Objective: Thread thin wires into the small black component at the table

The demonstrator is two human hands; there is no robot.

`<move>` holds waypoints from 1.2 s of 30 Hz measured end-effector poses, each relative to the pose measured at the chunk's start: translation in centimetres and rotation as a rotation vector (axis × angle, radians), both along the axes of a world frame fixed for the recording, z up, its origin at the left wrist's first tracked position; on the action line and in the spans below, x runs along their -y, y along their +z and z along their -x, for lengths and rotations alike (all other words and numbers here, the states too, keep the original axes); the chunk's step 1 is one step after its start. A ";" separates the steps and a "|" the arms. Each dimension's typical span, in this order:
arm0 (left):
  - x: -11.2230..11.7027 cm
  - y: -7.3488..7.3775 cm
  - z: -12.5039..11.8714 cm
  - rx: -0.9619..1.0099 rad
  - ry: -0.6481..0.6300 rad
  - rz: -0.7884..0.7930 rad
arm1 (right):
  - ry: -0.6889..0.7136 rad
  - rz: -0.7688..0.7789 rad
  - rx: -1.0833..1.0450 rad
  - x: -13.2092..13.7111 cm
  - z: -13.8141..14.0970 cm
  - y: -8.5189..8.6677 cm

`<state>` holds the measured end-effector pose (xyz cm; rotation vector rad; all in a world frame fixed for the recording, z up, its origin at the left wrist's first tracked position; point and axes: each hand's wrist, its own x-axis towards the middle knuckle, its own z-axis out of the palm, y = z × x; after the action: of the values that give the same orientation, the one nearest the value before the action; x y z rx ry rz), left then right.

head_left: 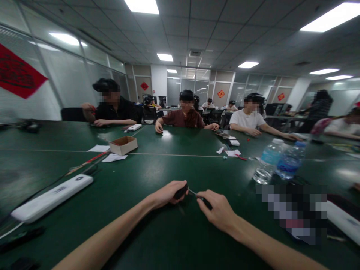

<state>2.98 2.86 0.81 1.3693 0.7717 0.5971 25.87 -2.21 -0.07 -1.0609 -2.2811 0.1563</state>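
Both my hands meet low over the dark green table. My left hand is closed round a small black object. My right hand is closed in a pinch on another dark piece. A thin grey rod or wire runs between the two hands. What the joined item is I cannot make out.
A white power bank with a cable lies at the left. A small cardboard box and papers sit mid-table. Two water bottles stand at the right. Several people sit along the far side.
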 end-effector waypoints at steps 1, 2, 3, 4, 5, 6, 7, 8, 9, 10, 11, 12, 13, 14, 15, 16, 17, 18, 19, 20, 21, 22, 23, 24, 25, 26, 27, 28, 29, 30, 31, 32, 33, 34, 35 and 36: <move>0.0 0.1 0.0 -0.004 0.002 -0.006 | -0.002 -0.003 0.004 0.0 0.0 0.0; 0.1 0.1 0.0 -0.011 0.006 -0.016 | -0.006 -0.005 0.009 0.0 0.0 0.0; 0.2 0.2 -0.1 -0.020 0.008 -0.030 | -0.012 -0.008 0.016 0.0 0.0 -0.1; 0.2 0.2 -0.1 -0.028 0.008 -0.043 | -0.019 -0.012 0.023 0.0 0.0 -0.1; 0.3 0.2 -0.2 -0.035 0.004 -0.054 | -0.025 -0.017 0.031 0.0 0.0 -0.1; 0.4 0.2 -0.3 -0.042 -0.003 -0.064 | -0.031 -0.025 0.039 0.0 0.0 -0.2; 0.4 0.2 -0.4 -0.046 -0.013 -0.073 | -0.036 -0.032 0.048 0.0 0.0 -0.2; 0.5 0.1 -0.5 -0.049 -0.023 -0.083 | -0.041 -0.039 0.058 0.0 0.1 -0.2; 0.6 0.1 -0.6 -0.052 -0.029 -0.092 | -0.047 -0.047 0.068 0.1 0.1 -0.2; 0.7 0.1 -0.6 -0.055 -0.030 -0.102 | -0.053 -0.056 0.080 0.1 0.1 -0.2; 0.8 0.0 -0.7 -0.060 -0.023 -0.111 | -0.059 -0.065 0.093 0.2 0.1 -0.2; 0.9 0.1 -0.8 -0.066 -0.012 -0.119 | -0.062 -0.073 0.106 0.2 0.1 -0.2; 1.0 0.1 -0.8 -0.074 0.001 -0.126 | -0.065 -0.079 0.119 0.3 0.1 -0.1; 1.1 0.1 -0.8 -0.083 0.016 -0.137 | -0.067 -0.084 0.132 0.4 0.1 0.0; 1.2 0.2 -0.9 -0.092 0.029 -0.150 | -0.066 -0.086 0.145 0.4 0.1 0.0; 1.3 0.2 -0.9 -0.098 0.040 -0.164 | -0.066 -0.087 0.156 0.5 0.0 0.1; 1.3 0.3 -0.9 -0.102 0.045 -0.177 | -0.065 -0.087 0.167 0.6 0.0 0.1; 1.4 0.3 -1.0 -0.103 0.047 -0.186 | -0.064 -0.090 0.174 0.6 0.0 0.2; 1.3 0.2 -1.0 -0.101 0.046 -0.186 | -0.062 -0.094 0.179 0.6 0.0 0.2; 1.3 0.2 -1.0 -0.098 0.043 -0.182 | -0.059 -0.099 0.182 0.6 0.0 0.2; 1.3 0.1 -1.1 -0.093 0.039 -0.176 | -0.058 -0.106 0.181 0.6 0.0 0.1; 1.2 0.0 -1.1 -0.086 0.037 -0.170 | -0.060 -0.114 0.179 0.6 0.0 0.1; 1.2 -0.1 -1.1 -0.080 0.035 -0.166 | -0.062 -0.122 0.178 0.6 0.0 0.0; 1.2 -0.2 -1.1 -0.074 0.033 -0.164 | -0.065 -0.128 0.178 0.6 0.0 0.0; 1.1 -0.3 -1.1 -0.072 0.031 -0.166 | -0.067 -0.133 0.177 0.5 0.0 -0.1; 1.1 -0.4 -1.1 -0.073 0.031 -0.167 | -0.067 -0.136 0.177 0.5 0.0 -0.1; 1.1 -0.4 -1.1 -0.078 0.034 -0.170 | -0.065 -0.136 0.176 0.5 0.0 -0.2; 1.1 -0.4 -1.1 -0.087 0.041 -0.175 | -0.063 -0.136 0.176 0.5 0.0 -0.2; 1.1 -0.4 -1.1 -0.099 0.050 -0.184 | -0.061 -0.133 0.178 0.5 0.0 -0.2; 1.1 -0.4 -1.1 -0.112 0.061 -0.195 | -0.059 -0.128 0.182 0.5 0.0 -0.2; 1.2 -0.3 -1.1 -0.126 0.069 -0.209 | -0.058 -0.123 0.189 0.5 0.0 -0.2; 1.2 -0.2 -1.1 -0.138 0.073 -0.227 | -0.056 -0.117 0.198 0.5 0.0 -0.2; 1.2 0.0 -1.0 -0.148 0.072 -0.249 | -0.054 -0.112 0.207 0.5 0.0 -0.2; 1.3 0.2 -0.9 -0.159 0.065 -0.269 | -0.050 -0.108 0.217 0.6 0.0 -0.1; 1.3 0.4 -0.8 -0.169 0.050 -0.286 | -0.045 -0.107 0.227 0.7 -0.1 0.0; 1.4 0.6 -0.7 -0.177 0.027 -0.297 | -0.039 -0.107 0.237 0.8 -0.1 0.0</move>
<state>3.66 1.48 1.41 1.7046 0.8688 0.6354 26.02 -2.99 -0.02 -1.1171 -2.4457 -0.1122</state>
